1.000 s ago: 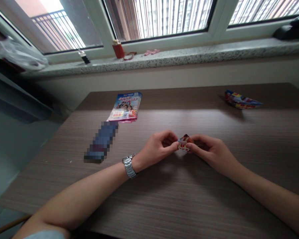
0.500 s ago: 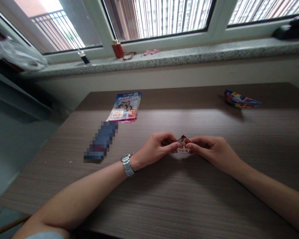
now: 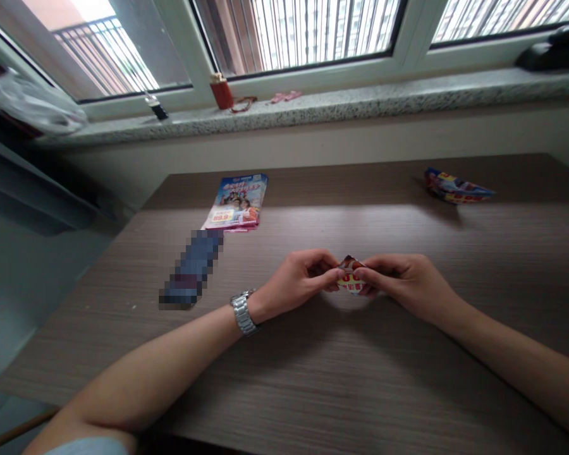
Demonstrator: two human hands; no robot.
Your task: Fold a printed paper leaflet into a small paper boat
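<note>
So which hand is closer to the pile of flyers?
Left. The left hand is to the near right of the pile of flyers; the right hand is farther off to the right.

The left hand [image 3: 296, 281] and right hand [image 3: 410, 281] pinch a folded paper [image 3: 349, 283] over the desk [image 3: 313, 379]. Flyers [image 3: 239, 202] lie on the desk's far left, a pixelated thing [image 3: 192, 268] nearer its front edge, a creased leaflet [image 3: 458, 189] at its far right. Beyond the desk runs a sill [image 3: 360, 109].
</note>
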